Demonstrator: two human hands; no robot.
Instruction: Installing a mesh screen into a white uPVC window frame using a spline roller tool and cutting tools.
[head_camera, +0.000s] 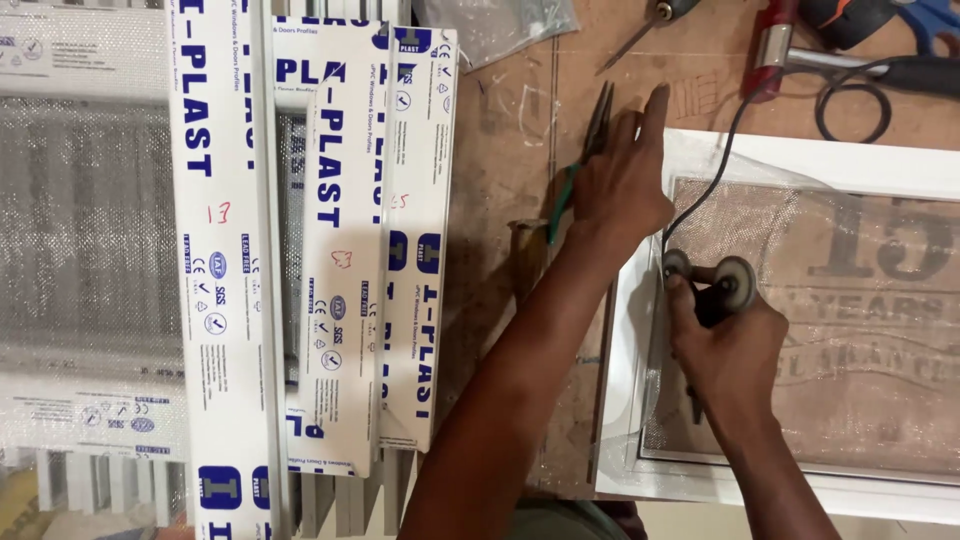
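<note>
Spline roller (712, 285) gripped in right hand (725, 345), wheels set on left rail of white frame (850, 160) on tabletop (500, 180). Left hand (620, 185) closed around pliers (585, 160). Mesh (850, 330) laid over frame; black cord (715, 170) judged only partly seated.

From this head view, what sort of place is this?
Probably a window and door fabrication workshop. White plastic frame profiles lie stacked on a scuffed wooden bench; the right hand runs a spline roller along a white frame with mesh; the left hand grips pliers.
</note>
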